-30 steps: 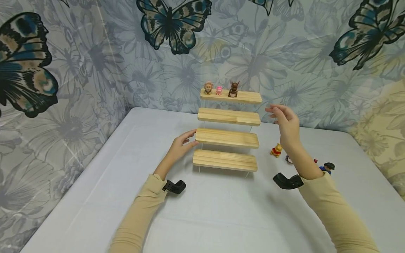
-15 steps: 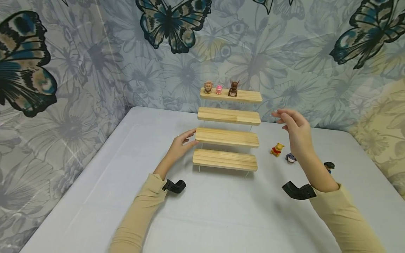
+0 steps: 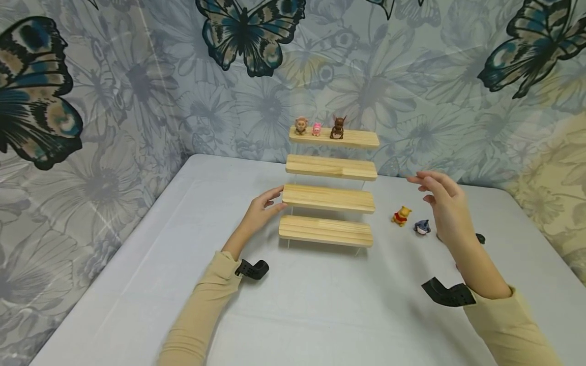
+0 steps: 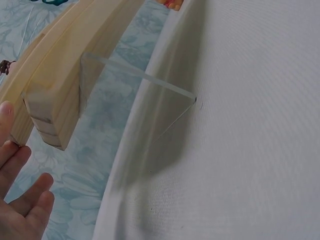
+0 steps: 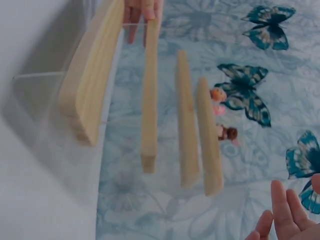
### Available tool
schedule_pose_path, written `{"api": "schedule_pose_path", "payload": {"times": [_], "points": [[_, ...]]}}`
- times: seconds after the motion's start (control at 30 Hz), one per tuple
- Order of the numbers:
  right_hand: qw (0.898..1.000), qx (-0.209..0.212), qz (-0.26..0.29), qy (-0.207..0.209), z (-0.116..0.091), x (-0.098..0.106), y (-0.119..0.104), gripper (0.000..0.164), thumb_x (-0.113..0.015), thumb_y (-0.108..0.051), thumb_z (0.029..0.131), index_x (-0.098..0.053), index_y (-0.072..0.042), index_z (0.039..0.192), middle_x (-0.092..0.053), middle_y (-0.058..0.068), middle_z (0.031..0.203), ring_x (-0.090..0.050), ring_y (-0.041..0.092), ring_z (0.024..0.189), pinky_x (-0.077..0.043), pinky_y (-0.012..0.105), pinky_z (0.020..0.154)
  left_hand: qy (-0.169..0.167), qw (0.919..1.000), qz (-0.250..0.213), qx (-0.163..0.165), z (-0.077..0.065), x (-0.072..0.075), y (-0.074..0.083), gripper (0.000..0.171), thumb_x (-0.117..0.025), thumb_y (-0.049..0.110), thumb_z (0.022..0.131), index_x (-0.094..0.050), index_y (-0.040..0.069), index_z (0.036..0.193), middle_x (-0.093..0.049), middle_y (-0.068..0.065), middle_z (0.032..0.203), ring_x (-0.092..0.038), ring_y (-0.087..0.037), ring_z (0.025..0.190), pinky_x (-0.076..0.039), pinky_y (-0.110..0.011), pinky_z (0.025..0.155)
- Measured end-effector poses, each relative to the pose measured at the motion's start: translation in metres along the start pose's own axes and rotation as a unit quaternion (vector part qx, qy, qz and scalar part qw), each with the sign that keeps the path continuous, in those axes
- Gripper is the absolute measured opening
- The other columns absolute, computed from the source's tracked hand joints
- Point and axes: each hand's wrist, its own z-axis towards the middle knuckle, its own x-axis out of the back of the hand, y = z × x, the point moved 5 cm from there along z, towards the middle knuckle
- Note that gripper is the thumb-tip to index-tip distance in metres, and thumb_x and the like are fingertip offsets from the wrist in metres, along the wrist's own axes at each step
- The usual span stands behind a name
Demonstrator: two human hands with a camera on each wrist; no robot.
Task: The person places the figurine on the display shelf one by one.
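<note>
My left hand (image 3: 260, 211) pinches the wooden shelf stand (image 3: 328, 199), set toward the back edge of the white worktop (image 3: 316, 305); my right hand (image 3: 447, 204), empty, fingers relaxed, hovers before the butterfly-patterned backdrop (image 3: 270, 112).

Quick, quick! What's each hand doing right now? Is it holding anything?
Left hand: closed on the left end of the second shelf from the bottom.
Right hand: open, fingers loose, holding nothing.

Soft light filled the head view, leaving faint shadows on the tabletop (image 3: 320, 305). The wrist views looked dimmer, the figurines (image 5: 218, 109) blurry in the right one.
</note>
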Motion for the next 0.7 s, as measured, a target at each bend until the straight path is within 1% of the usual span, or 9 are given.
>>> {"api": "schedule_pose_path", "payload": {"times": [0.13, 0.27, 0.33, 0.4, 0.43, 0.5, 0.57, 0.63, 0.7], "points": [[0.996, -0.002, -0.086, 0.014, -0.007, 0.008, -0.002, 0.021, -0.052, -0.015, 0.092, -0.061, -0.002, 0.106, -0.066, -0.003, 0.095, -0.044, 0.013, 0.087, -0.029, 0.022, 0.069, -0.001, 1.0000, 0.000, -0.010, 0.001, 0.000, 0.001, 0.050, -0.062, 0.015, 0.086, -0.044, 0.000, 0.131, -0.044, -0.013, 0.131, -0.040, -0.024, 0.119, -0.034, -0.038, 0.095], [0.990, -0.002, -0.142, 0.025, -0.012, 0.015, -0.006, 0.026, -0.054, -0.018, 0.091, -0.060, 0.001, 0.108, -0.065, -0.005, 0.098, -0.044, 0.013, 0.089, -0.029, 0.022, 0.072, 0.001, 0.9999, 0.003, -0.012, 0.000, 0.000, 0.002, 0.051, -0.062, 0.017, 0.086, -0.044, 0.000, 0.131, -0.043, -0.013, 0.132, -0.036, -0.025, 0.123, -0.028, -0.038, 0.099], [0.988, -0.006, -0.149, 0.026, -0.013, 0.018, -0.006, 0.026, -0.054, -0.018, 0.091, -0.060, 0.001, 0.108, -0.065, -0.005, 0.098, -0.044, 0.013, 0.091, -0.030, 0.022, 0.072, 0.002, 0.9999, 0.008, -0.009, -0.002, 0.001, 0.012, 0.051, -0.061, 0.013, 0.086, -0.043, -0.004, 0.130, -0.042, -0.017, 0.132, -0.034, -0.028, 0.123, -0.026, -0.039, 0.101], [0.988, -0.011, -0.155, 0.022, -0.014, 0.021, -0.005, 0.026, -0.054, -0.018, 0.091, -0.060, 0.000, 0.109, -0.065, -0.006, 0.098, -0.044, 0.015, 0.098, -0.032, 0.016, 0.076, 0.001, 0.9999, 0.009, -0.005, -0.005, 0.002, 0.024, 0.050, -0.061, 0.011, 0.087, -0.042, -0.006, 0.130, -0.042, -0.019, 0.131, -0.034, -0.031, 0.123, -0.025, -0.039, 0.101], [0.983, -0.011, -0.180, 0.020, -0.014, 0.023, -0.004, 0.026, -0.054, -0.018, 0.091, -0.060, 0.000, 0.110, -0.064, -0.007, 0.099, -0.044, 0.014, 0.101, -0.033, 0.014, 0.078, 0.000, 1.0000, 0.009, -0.002, -0.006, 0.002, 0.029, 0.049, -0.060, 0.010, 0.087, -0.042, -0.007, 0.129, -0.041, -0.020, 0.131, -0.033, -0.031, 0.123, -0.025, -0.038, 0.101], [0.974, -0.003, -0.224, 0.018, -0.015, 0.026, -0.002, 0.027, -0.054, -0.019, 0.091, -0.059, -0.001, 0.110, -0.063, -0.008, 0.100, -0.045, 0.012, 0.102, -0.035, 0.014, 0.076, -0.002, 0.9999, 0.013, 0.004, -0.008, 0.003, 0.039, 0.049, -0.060, 0.007, 0.086, -0.041, -0.010, 0.128, -0.041, -0.022, 0.131, -0.033, -0.033, 0.123, -0.025, -0.038, 0.101], [0.959, 0.011, -0.283, 0.017, -0.017, 0.030, 0.001, 0.026, -0.054, -0.019, 0.091, -0.060, -0.002, 0.110, -0.062, -0.011, 0.100, -0.047, 0.012, 0.098, -0.038, 0.015, 0.069, -0.005, 0.9999, 0.010, 0.007, -0.009, 0.003, 0.039, 0.049, -0.060, 0.008, 0.087, -0.041, -0.008, 0.129, -0.041, -0.020, 0.131, -0.033, -0.032, 0.123, -0.025, -0.037, 0.101], [0.939, 0.024, -0.344, 0.019, -0.020, 0.033, 0.003, 0.026, -0.054, -0.020, 0.091, -0.059, -0.003, 0.110, -0.060, -0.013, 0.100, -0.048, 0.009, 0.087, -0.036, 0.019, 0.057, -0.007, 0.9999, 0.006, 0.009, -0.009, 0.003, 0.038, 0.049, -0.060, 0.008, 0.087, -0.041, -0.008, 0.129, -0.040, -0.020, 0.132, -0.033, -0.031, 0.124, -0.025, -0.036, 0.101], [0.932, 0.026, -0.362, 0.019, -0.023, 0.037, 0.006, 0.026, -0.055, -0.020, 0.091, -0.059, -0.003, 0.109, -0.059, -0.015, 0.100, -0.046, 0.008, 0.082, -0.032, 0.022, 0.052, -0.009, 0.9999, 0.003, 0.008, -0.009, 0.002, 0.035, 0.050, -0.059, 0.008, 0.087, -0.040, -0.009, 0.130, -0.039, -0.020, 0.132, -0.032, -0.031, 0.124, -0.025, -0.036, 0.101]]}}
